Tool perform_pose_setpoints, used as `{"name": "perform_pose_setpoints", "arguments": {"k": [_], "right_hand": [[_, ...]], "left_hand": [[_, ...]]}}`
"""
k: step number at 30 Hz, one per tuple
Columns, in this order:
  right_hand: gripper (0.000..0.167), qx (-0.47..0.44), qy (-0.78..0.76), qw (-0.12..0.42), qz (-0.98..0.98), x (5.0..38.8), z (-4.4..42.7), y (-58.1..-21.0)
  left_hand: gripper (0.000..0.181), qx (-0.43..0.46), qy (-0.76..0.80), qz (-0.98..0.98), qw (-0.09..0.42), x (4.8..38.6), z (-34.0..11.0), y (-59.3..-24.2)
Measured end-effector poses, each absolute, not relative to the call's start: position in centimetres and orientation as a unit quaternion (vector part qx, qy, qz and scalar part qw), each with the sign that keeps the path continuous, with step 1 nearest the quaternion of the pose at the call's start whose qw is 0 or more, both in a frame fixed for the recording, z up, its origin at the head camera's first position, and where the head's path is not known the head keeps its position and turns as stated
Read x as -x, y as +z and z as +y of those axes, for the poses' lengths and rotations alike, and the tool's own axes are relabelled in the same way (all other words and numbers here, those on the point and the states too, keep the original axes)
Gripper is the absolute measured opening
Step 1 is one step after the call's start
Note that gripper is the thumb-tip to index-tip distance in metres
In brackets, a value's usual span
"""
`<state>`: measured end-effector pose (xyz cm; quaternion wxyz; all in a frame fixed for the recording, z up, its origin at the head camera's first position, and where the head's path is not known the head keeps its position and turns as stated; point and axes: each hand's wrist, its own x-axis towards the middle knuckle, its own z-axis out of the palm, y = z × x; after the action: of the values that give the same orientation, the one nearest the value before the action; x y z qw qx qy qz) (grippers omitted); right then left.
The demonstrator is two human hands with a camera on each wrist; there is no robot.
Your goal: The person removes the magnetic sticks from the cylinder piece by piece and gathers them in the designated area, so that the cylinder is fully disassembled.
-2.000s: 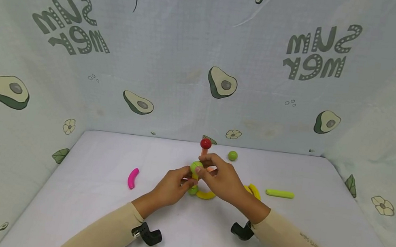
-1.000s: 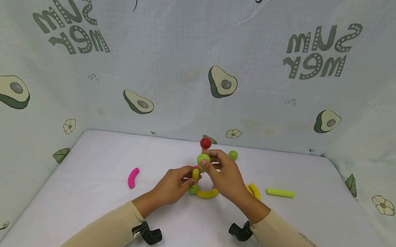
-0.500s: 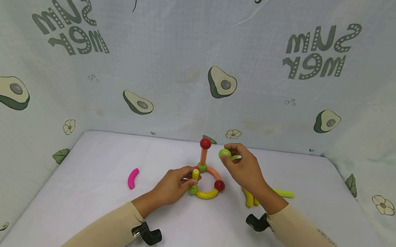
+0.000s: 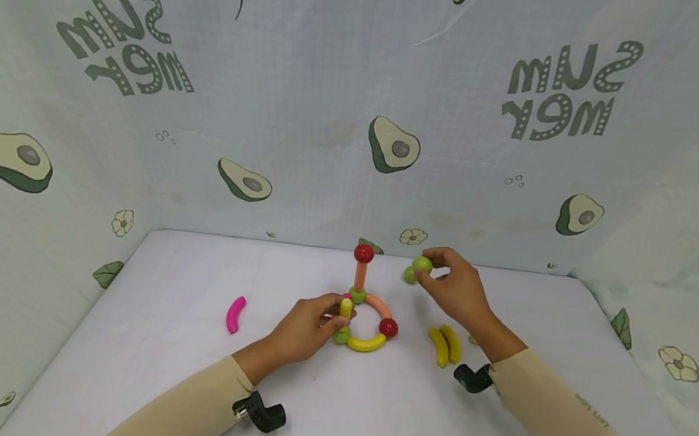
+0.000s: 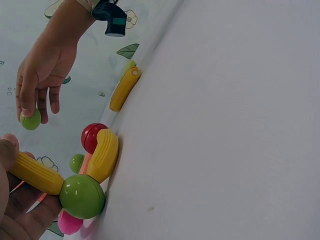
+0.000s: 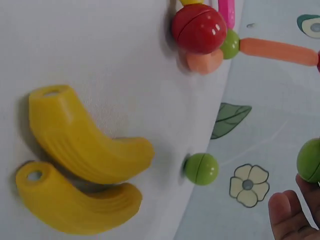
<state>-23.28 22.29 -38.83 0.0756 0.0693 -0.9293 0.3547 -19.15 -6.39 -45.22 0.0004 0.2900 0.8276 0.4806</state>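
My left hand [image 4: 305, 324] grips an upright yellow stick [image 5: 37, 174] that stands on a green ball [image 5: 82, 196]. That ball belongs to a ring of curved pieces and balls: a yellow curve [image 4: 366, 343], a red ball [image 4: 388, 328], an orange curve [image 4: 378, 305], a farther green ball [image 4: 357, 294] and a pink piece [image 5: 70, 223], partly hidden. From the farther ball an orange stick [image 4: 360, 275] rises, topped by a red ball [image 4: 363, 253]. Above the back right of the table, my right hand [image 4: 456, 288] pinches a green ball [image 4: 422, 264] between thumb and fingers.
A loose green ball [image 6: 201, 169] lies near the table's back edge, below my right hand. Two curved yellow pieces [image 6: 90, 135] lie side by side right of the ring. At the left lies a pink curved piece [image 4: 235, 314]. Printed cloth [image 4: 311, 98] hangs behind the table.
My right hand has lifted the green ball off the yellow stick's top and carried it right and back. The left hand stays on the stick.
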Motion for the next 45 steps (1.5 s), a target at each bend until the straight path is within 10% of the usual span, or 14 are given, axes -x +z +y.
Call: {"name": "perform_pose_setpoints", "arguments": {"k": [45], "right_hand": [[0.042, -0.022, 0.312, -0.066, -0.948, 28.9, 27.7, -43.7]], "left_hand": [[0.025, -0.288, 0.478, 0.829, 0.008, 19.2, -6.4, -45.1]]}}
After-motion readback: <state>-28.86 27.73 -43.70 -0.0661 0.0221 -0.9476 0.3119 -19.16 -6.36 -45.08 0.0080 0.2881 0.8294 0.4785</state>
